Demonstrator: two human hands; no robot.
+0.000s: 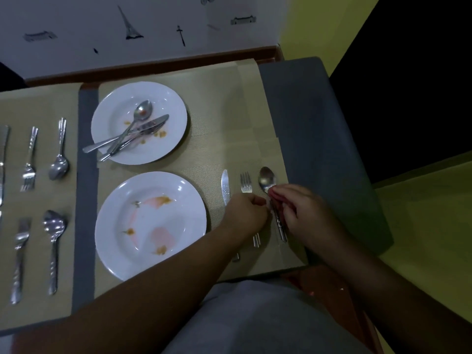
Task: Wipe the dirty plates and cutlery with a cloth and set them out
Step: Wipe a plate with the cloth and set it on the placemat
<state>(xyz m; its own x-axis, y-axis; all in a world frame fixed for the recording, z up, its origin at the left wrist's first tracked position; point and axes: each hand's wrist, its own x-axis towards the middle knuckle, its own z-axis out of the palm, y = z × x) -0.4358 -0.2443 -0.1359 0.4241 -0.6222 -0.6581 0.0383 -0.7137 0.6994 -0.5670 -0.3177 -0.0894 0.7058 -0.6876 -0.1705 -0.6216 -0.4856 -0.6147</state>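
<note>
Both hands sit near the mat's front right corner. Left hand [246, 210] is curled shut over the fork [245, 183] and knife [225, 186] handles, can't tell if it's gripping either. Right hand [297, 208] fingers pinch the spoon [267, 178] handle. Dirty plate [150, 226] to the left, another plate [139, 123] with dirty cutlery behind it.

Home dining area, dining table [306, 103] with beige placemats [217, 118], soiled white plates [176, 139], steel cutlery [59, 149], landmark-print wall covering [130, 24], yellow wall [319, 24]
</note>
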